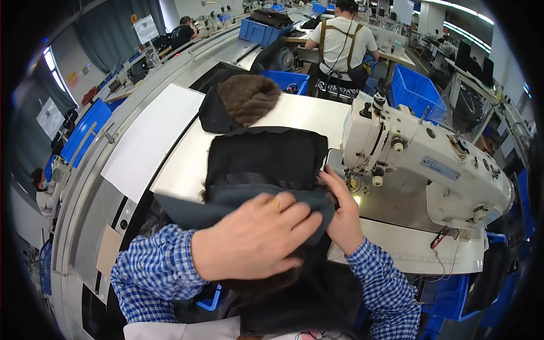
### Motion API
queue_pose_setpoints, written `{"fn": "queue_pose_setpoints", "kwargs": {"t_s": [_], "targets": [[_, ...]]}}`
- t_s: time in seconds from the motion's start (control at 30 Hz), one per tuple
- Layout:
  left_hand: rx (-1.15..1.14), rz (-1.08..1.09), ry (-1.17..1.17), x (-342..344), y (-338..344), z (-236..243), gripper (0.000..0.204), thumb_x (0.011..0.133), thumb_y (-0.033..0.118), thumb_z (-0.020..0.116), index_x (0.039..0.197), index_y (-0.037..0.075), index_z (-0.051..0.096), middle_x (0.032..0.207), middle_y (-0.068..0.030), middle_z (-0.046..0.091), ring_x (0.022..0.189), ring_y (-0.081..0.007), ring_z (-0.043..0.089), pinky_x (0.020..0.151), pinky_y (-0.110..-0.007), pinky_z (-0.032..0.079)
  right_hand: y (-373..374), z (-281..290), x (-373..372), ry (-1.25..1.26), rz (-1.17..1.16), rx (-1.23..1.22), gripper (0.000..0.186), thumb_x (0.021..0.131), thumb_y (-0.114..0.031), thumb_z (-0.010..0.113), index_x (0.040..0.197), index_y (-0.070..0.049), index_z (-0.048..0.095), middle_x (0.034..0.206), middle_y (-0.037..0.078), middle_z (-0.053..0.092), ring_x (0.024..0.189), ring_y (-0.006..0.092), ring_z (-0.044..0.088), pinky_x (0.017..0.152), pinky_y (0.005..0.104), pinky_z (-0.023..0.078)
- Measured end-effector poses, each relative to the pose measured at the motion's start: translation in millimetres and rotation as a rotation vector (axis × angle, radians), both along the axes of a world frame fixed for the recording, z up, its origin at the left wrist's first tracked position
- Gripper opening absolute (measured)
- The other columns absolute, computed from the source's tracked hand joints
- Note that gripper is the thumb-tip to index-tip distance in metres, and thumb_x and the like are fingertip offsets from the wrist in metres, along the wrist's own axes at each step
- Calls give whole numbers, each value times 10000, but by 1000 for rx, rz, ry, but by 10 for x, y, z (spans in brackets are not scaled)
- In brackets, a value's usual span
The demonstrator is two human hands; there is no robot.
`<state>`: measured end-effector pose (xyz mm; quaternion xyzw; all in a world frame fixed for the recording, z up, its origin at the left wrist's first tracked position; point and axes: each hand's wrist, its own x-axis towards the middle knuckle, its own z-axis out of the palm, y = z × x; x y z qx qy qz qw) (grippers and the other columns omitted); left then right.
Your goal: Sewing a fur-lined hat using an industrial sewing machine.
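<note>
A black fabric piece (266, 158) with brown fur showing at its edges lies on the white sewing table, left of the sewing machine's (419, 153) needle area. Across its near end runs a dark grey cloth (190, 211), folded up and slanting out to the left. My left hand (255, 235), a ring on one finger, is curled over this cloth; its fingertips are partly hidden. On the right side, my right hand (344, 218) grips the edge of the cloth and fabric, its thumb and index finger close to the machine. More brown fur hangs below my left hand.
Behind the work sits another brown fur piece (249, 99) with black cloth. White paper (156, 136) lies at the left. Small red-handled snips (438, 238) rest on the machine bed's right side. Blue bins (416, 90) stand around, and a co-worker (345, 45) is ahead.
</note>
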<state>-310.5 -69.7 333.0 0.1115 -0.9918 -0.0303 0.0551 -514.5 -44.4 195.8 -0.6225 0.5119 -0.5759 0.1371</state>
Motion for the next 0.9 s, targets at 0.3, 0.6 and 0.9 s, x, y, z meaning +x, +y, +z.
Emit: {"fn": "queue_pose_setpoints", "kwargs": {"t_s": [0.3,0.6,0.9], "targets": [[-167,608,443,1047,-1112,-951,789,857,460,804,1383,-68,546,1254,-260,657,1035,-336,698,899,-370,559,164,-21,-576,-872,575,584,607,949,-16,500,1540,9,361,1481,125,519,1318,216,525,1102,321,418],[911,798,565,1070,-688,-1407,502,988,295,659,1336,-55,568,1076,-121,677,936,-144,619,806,-269,503,349,101,-41,-741,269,650,464,944,-195,744,1314,34,583,1223,108,675,1064,182,652,937,315,540],[1175,411,1054,776,-261,-1277,572,1024,89,531,1551,-18,337,1427,-127,554,1257,-182,545,1084,-311,406,1106,367,-257,-510,211,465,469,920,-198,777,1296,33,618,1215,107,694,1095,172,639,965,327,518]]}}
